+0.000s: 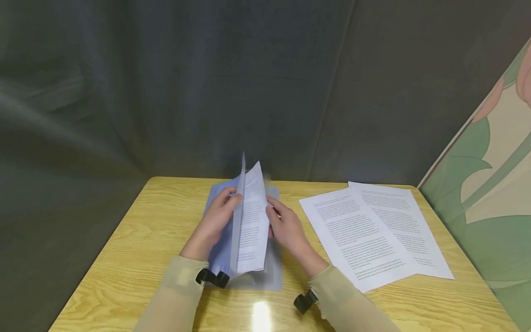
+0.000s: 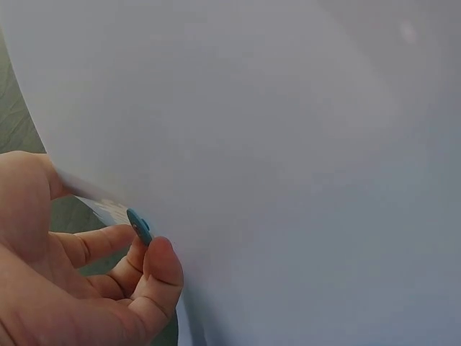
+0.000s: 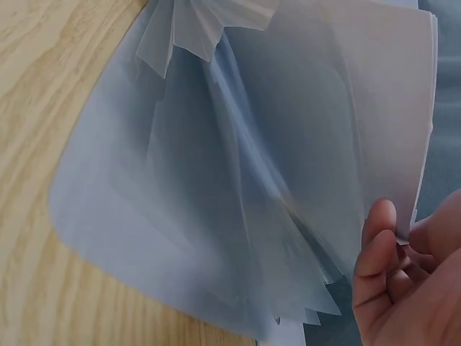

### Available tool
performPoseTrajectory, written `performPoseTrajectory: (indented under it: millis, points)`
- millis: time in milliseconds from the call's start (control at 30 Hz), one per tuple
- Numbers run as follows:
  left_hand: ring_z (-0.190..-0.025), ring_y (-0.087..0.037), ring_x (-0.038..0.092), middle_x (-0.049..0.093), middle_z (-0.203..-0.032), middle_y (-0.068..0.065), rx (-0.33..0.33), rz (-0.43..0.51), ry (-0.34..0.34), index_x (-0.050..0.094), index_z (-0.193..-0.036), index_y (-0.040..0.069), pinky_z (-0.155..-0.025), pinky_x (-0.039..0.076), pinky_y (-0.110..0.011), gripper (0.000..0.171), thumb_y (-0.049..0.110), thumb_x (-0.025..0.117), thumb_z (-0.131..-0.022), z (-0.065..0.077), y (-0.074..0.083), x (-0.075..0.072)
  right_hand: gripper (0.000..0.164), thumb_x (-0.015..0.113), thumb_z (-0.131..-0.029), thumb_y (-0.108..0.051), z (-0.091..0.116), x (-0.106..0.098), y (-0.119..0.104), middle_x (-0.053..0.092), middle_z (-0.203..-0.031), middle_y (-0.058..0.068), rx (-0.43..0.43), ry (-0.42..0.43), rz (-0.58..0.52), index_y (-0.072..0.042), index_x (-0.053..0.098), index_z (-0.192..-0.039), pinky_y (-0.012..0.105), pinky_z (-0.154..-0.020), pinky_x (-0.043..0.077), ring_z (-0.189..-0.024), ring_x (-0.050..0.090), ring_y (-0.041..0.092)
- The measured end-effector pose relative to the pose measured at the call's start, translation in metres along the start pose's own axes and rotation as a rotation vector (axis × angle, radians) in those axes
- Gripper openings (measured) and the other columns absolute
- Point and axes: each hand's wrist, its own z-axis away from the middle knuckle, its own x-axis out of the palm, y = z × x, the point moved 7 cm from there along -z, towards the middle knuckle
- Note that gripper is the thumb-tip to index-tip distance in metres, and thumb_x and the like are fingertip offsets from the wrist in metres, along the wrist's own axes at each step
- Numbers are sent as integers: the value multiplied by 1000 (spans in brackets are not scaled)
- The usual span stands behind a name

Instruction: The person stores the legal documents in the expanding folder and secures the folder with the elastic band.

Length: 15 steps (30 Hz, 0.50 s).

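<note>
A translucent bluish plastic expanding file folder (image 1: 271,272) stands partly spread on the table, its pleated side (image 3: 209,29) fanned out in the right wrist view. Printed sheets (image 1: 253,221) stand upright within it, tilted a little. My left hand (image 1: 213,221) holds the folder's left panel by its edge. In the left wrist view, that hand's fingertips are at a small blue button (image 2: 140,226) on the panel's edge. On the other side, my right hand (image 1: 288,226) pinches the sheets between thumb and fingers at their right edge. The sheets' lower ends are partly hidden by the folder.
Two printed pages (image 1: 361,240) lie overlapping on the wooden table (image 1: 157,226), to the right of the folder. A dark curtain (image 1: 249,83) hangs behind the table. Flower-patterned fabric (image 1: 498,193) borders the right side.
</note>
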Motion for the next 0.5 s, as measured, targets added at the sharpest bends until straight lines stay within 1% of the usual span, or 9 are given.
performPoseTrajectory:
  millis: [133,233,333,500]
  points:
    - [-120,-32,58,64,-139,-24,2,6,-6,56,-154,4,-104,41,-46,50,32,55,-113,1,1,2,44,57,-116,-24,-2,4,1,64,-74,3,-6,-15,-19,-12,60,-159,28,-55,45,-53,59,16]
    - [-123,-32,57,63,-141,-23,2,7,-13,56,-154,5,-107,40,-48,49,33,55,-113,1,1,2,45,58,-116,-24,-4,6,2,62,-64,3,7,-37,-23,-12,60,-159,27,-54,42,-53,58,15]
    - [-125,-32,56,62,-143,-23,1,2,-19,56,-153,6,-109,39,-50,49,33,55,-113,2,1,3,47,57,-116,-23,-5,9,4,63,-71,2,14,-52,-21,-11,57,-161,27,-54,43,-54,59,15]
    - [-124,-32,56,63,-141,-23,0,-8,-16,56,-153,5,-109,39,-50,50,34,55,-113,2,0,3,52,61,-114,-20,-7,10,3,68,-89,2,-8,-32,-35,-11,51,-165,27,-56,46,-57,60,14]
